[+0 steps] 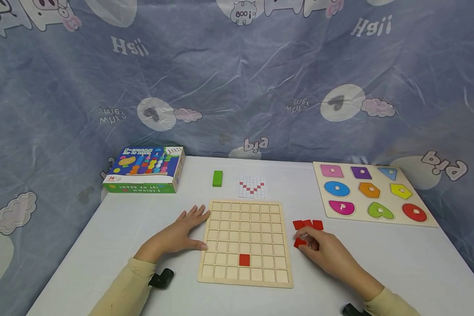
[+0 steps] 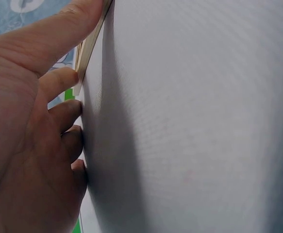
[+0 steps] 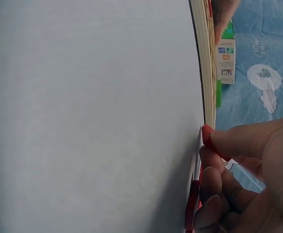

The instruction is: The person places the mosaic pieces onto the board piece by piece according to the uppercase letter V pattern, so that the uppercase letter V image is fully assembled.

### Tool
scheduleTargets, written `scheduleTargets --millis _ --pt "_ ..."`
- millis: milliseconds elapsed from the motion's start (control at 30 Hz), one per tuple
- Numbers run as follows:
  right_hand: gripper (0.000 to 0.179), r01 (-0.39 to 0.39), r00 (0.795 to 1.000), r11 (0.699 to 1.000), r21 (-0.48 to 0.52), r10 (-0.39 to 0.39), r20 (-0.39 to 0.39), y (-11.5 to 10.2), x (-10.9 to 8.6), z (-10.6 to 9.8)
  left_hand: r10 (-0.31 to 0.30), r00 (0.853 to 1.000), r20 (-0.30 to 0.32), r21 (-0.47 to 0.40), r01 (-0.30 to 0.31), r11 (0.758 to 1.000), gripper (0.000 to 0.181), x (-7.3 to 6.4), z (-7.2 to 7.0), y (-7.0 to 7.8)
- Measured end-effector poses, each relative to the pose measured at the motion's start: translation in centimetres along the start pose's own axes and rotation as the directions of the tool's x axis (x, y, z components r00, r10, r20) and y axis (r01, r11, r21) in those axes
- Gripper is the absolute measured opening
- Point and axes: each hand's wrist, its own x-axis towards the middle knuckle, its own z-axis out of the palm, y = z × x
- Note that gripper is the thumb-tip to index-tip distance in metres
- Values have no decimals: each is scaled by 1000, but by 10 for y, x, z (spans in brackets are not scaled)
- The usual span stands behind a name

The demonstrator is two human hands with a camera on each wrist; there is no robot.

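Note:
A wooden grid board (image 1: 206, 263) lies on the white table, with one red square tile (image 1: 244, 260) in a cell of its second row from the front. At the board's left edge rests my left hand (image 1: 181, 232), fingers spread and thumb touching the rim. To the right of the board, my right hand (image 1: 328, 251) pinches another red square tile (image 3: 208, 137) between thumb and fingertips, close over the table. Just beyond those fingers lie several loose red tiles (image 1: 317, 224), partly overlapping.
Behind the board are a small printed card (image 1: 252, 187) with a red V pattern of squares and a green block (image 1: 217, 178). A colourful toy box (image 1: 142, 171) stands at back left. A shape puzzle board (image 1: 360, 210) lies at back right, before a blue patterned cloth (image 1: 237, 87).

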Motion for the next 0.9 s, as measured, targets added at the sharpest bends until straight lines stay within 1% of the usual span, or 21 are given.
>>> scheduleTargets --millis 233,400,700,800,900 --pt "29 2 1000 1000 21 -2 -21 -2 1 -2 0 1000 -1 -3 0 1000 102 0 -1 1" --pt "28 7 1000 1000 28 -6 -28 -4 1 -2 0 1000 1 6 0 1000 102 0 -1 1" --pt "34 56 997 997 60 -53 -61 -8 1 1 -4 1000 1 5 4 1000 102 0 -1 1" --pt "34 53 997 996 74 -49 -59 -10 1 2 -8 1000 2 4 8 1000 103 0 -1 1" --pt "31 37 998 996 85 -33 -51 -13 2 2 -8 1000 4 3 8 1000 103 1 0 1"
